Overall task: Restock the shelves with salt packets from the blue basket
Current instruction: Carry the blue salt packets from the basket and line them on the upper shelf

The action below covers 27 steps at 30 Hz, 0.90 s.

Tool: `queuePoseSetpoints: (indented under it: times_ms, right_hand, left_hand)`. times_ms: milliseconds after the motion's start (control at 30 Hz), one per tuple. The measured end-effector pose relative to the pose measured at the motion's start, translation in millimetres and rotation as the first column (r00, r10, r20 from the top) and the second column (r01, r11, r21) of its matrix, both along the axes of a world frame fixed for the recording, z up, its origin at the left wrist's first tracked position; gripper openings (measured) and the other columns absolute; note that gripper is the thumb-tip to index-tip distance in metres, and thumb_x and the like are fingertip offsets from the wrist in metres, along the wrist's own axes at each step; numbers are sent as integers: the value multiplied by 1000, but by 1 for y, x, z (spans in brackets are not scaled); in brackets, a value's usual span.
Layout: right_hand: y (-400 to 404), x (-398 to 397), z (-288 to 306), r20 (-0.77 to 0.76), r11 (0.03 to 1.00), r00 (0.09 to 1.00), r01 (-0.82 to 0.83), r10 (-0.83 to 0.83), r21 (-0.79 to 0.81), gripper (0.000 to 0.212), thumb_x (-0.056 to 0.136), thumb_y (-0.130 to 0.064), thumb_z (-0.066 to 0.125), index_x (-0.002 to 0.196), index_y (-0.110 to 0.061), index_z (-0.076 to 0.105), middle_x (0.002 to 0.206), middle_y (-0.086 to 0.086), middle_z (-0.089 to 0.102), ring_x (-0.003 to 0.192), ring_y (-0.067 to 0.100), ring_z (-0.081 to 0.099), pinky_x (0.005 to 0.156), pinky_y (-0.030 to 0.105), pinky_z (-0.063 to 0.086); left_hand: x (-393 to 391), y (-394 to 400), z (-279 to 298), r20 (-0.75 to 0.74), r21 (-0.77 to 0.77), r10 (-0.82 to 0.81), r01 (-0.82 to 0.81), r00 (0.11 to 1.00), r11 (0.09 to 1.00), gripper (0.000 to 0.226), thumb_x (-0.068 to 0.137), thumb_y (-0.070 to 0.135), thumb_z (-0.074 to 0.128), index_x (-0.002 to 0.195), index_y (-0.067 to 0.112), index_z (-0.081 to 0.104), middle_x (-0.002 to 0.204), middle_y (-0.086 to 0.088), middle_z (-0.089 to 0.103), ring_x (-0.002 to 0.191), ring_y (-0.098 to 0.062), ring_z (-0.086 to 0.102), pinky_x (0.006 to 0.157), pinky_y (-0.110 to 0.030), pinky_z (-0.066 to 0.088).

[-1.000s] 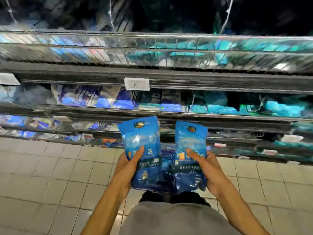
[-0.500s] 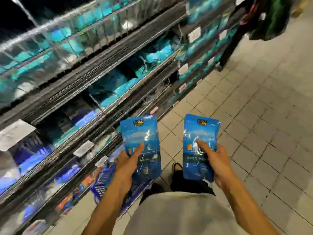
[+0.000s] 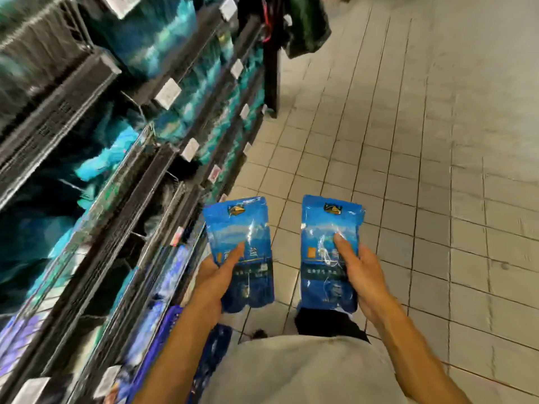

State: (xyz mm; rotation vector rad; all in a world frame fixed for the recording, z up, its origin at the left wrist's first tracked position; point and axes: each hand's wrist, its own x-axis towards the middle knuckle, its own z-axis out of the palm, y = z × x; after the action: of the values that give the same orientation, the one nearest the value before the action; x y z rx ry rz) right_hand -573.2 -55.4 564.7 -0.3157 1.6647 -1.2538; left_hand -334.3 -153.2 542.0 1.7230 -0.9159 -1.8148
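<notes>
1. While carrying stock, I judge this the transport step; shelves on my left, blurred, hold blue-green packs.
2. Blue basket low by the shelving, contents unclear.
3. Left hand grips salt packets; right hand grips another stack.
4. Next: find the matching slot.

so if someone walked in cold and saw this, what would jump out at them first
Most likely the two bright blue salt packets held up side by side over the tiled floor: the left hand grips the left salt packet and the right hand grips the right salt packet, each with a thumb across the front. Next, the dark shelves running along the left, blurred, full of blue and teal stock with white price tags.
</notes>
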Motion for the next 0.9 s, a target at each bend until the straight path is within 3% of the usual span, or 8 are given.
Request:
queuePoseSetpoints:
  times_ms: [100, 233, 333, 433, 500, 633, 733, 900]
  right_hand:
    - [-19, -48, -2, -13, 1000, 1000, -26, 26, 13, 31, 98, -43, 59, 108, -16, 70, 96, 4, 80, 87, 21, 78, 75, 36, 61]
    - [-51, -107, -2, -26, 998, 997, -66, 67, 20, 31, 98, -45, 57, 111, -19, 68, 97, 2, 80, 88, 21, 77, 79, 39, 61]
    - [-80, -137, -1, -43, 995, 994, -98, 98, 6, 30, 97, -46, 57, 111, -22, 67, 97, -2, 80, 87, 18, 77, 70, 30, 61]
    - [-115, -157, 2, -31, 992, 992, -126, 125, -8, 28, 98, -46, 57, 113, -24, 66, 100, -1, 79, 90, 18, 77, 76, 36, 62]
    - [-143, -167, 3, -11, 989, 989, -149, 149, -22, 28, 99, -44, 56, 115, -23, 65, 101, 0, 79, 92, 20, 77, 79, 40, 62]
    - [-210, -182, 5, -15, 986, 987, -163, 162, -36, 28, 98, -45, 57, 114, -23, 65, 99, -1, 80, 89, 20, 77, 67, 29, 62]
    - [-258, -191, 7, -23, 992, 993, -119, 118, -53, 28, 96, -46, 58, 112, -24, 66, 96, -3, 80, 86, 17, 78, 62, 23, 60]
    - [-331, -211, 17, -31, 996, 998, -49, 47, -70, 26, 95, -51, 59, 109, -30, 65, 97, -4, 80, 88, 17, 77, 75, 37, 62]
  left_hand:
    - [-48, -22, -1, -16, 1, 12, -12, 1000, 1000, 53, 48, 68, 85, 95, 45, 76, 98, 2, 80, 90, -23, 77, 84, -46, 61]
    - [-105, -50, 4, -71, -1, 19, -19, 997, 1000, 54, 52, 65, 87, 100, 43, 75, 103, 0, 79, 93, -25, 77, 82, -47, 61]
    - [-139, -77, 10, -86, -14, 32, -33, 996, 999, 56, 62, 55, 89, 111, 33, 74, 108, -3, 79, 96, -27, 76, 86, -48, 60]
    - [-162, -111, 16, -65, -24, 46, -48, 997, 999, 35, 80, 44, 80, 112, 32, 71, 103, -1, 79, 89, -22, 78, 75, -42, 62]
    - [-172, -138, 19, -42, -14, 44, -44, 998, 999, 34, 82, 46, 78, 112, 35, 68, 99, 2, 80, 84, -19, 78, 64, -35, 61]
    - [-189, -206, 24, -91, -42, 19, -22, 996, 999, 42, 76, 49, 80, 115, 33, 71, 106, 1, 79, 93, -21, 77, 67, -35, 61]
    - [-205, -262, 25, -137, -61, 16, -25, 990, 998, 51, 57, 51, 86, 103, 34, 75, 102, -1, 80, 90, -22, 78, 63, -35, 62]
    - [-236, -349, 35, -177, -45, -41, 33, 983, 998, 50, 51, 51, 89, 96, 32, 78, 102, -6, 79, 89, -28, 78, 64, -37, 62]
